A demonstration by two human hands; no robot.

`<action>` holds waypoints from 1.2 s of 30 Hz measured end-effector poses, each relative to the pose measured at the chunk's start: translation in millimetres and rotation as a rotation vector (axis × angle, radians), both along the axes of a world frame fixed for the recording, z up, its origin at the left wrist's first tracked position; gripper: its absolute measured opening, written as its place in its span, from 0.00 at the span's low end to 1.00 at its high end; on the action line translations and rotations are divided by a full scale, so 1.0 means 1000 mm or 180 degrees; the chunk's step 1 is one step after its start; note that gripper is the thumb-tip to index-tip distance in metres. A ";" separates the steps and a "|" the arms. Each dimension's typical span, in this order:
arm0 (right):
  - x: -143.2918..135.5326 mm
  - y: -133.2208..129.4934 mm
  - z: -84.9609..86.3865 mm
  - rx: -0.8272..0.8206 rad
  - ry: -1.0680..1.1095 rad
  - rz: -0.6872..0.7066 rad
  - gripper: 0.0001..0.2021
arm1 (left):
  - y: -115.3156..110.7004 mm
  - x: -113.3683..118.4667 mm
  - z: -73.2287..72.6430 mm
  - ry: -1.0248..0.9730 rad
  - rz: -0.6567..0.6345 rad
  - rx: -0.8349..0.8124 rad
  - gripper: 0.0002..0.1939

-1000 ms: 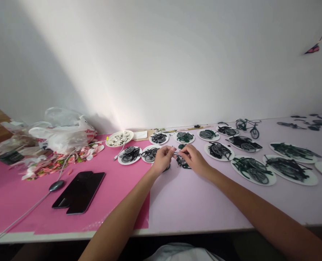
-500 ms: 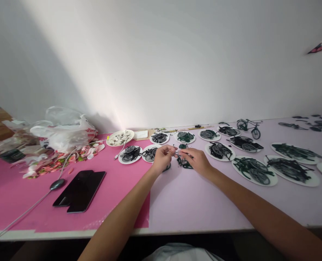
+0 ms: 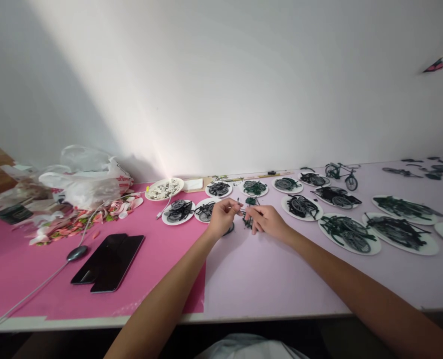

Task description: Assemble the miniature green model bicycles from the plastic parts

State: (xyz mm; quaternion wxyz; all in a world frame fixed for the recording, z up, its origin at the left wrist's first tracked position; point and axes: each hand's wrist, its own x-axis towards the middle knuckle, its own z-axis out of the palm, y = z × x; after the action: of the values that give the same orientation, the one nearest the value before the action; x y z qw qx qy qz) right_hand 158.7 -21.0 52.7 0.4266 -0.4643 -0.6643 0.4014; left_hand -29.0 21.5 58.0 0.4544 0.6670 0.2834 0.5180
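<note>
- Part (image 3: 238, 200) — pinched, it seems, by the left hand (image 3: 223, 218)
- Right hand (image 3: 267, 222) has just loosened — I can't tell if it's gripping
- Left likely holds alone now

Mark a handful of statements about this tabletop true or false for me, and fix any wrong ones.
1. The small bicycle stands upright. True.
2. The left hand lies flat on the table. False: the left hand pinches a small dark piece, too tiny to identify.
3. The plastic bag is left of the bicycle. True.
4. The flat black devices lie on the lilac surface. False: the devices lie on the pink covering.
</note>
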 end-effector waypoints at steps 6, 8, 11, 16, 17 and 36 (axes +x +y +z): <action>0.009 0.008 0.004 -0.1467 0.0960 0.0754 0.27 | -0.001 0.000 -0.001 0.0202 0.0002 0.0134 0.20; 0.012 0.010 0.003 -0.1544 0.0988 0.0789 0.27 | -0.001 -0.001 0.000 0.0275 -0.0063 0.0136 0.20; 0.010 0.012 0.000 -0.1638 0.0999 0.0674 0.26 | 0.000 -0.002 0.001 0.0304 -0.0104 0.0122 0.22; 0.004 0.015 -0.003 -0.1880 0.1269 0.0622 0.23 | 0.000 -0.001 0.002 0.0329 0.0028 0.0062 0.26; 0.004 0.015 -0.003 -0.1897 0.1316 0.0623 0.23 | -0.001 0.000 0.003 0.0335 0.0058 0.0042 0.26; 0.013 0.018 -0.007 -0.1535 0.1168 0.0552 0.21 | -0.003 0.001 0.000 0.0191 -0.0019 -0.0567 0.34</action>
State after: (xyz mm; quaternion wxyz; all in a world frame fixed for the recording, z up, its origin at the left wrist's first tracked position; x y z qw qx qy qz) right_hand 171.5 -3.4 46.0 0.3811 -0.4136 -0.4989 0.6593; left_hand -28.4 18.5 58.3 0.5047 0.6400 0.3399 0.4692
